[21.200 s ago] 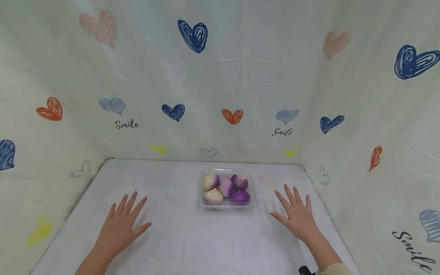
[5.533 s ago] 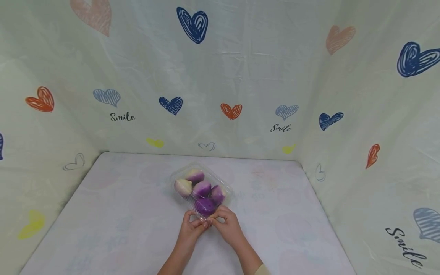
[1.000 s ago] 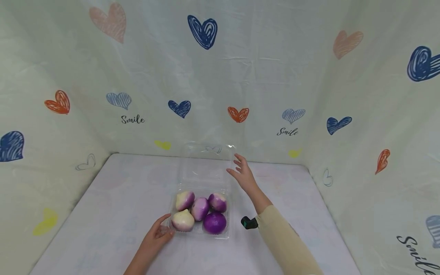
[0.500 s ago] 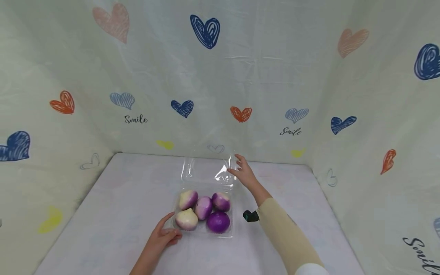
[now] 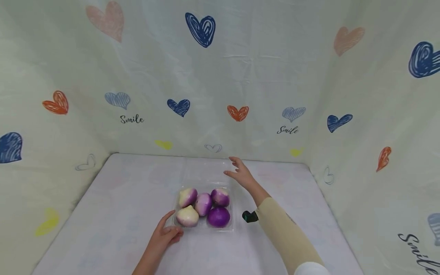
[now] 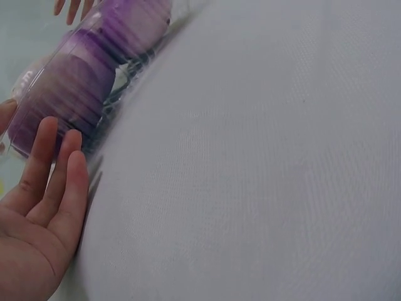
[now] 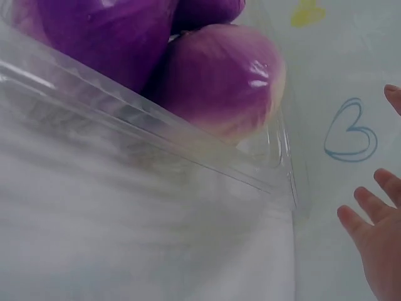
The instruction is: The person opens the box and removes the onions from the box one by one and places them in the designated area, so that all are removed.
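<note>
Since the clear plastic lid [image 5: 203, 170] is folded back to the far side, opening looks done, with five round purple-and-white onions [image 5: 203, 204] still inside the clear rectangular box [image 5: 203, 225] on the white desk [image 5: 120, 214], left hand [image 5: 166, 233] relaxed at its near left corner, right hand [image 5: 241, 174] loosely spread at the lid's right.

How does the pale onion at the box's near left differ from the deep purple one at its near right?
The pale onion is mostly cream; the deep purple onion looks purple all over. The pale onion shows a pointed tip, while the deep purple onion shows only a rounded surface in the head view. Both sit along the near side of the clear box.
</note>
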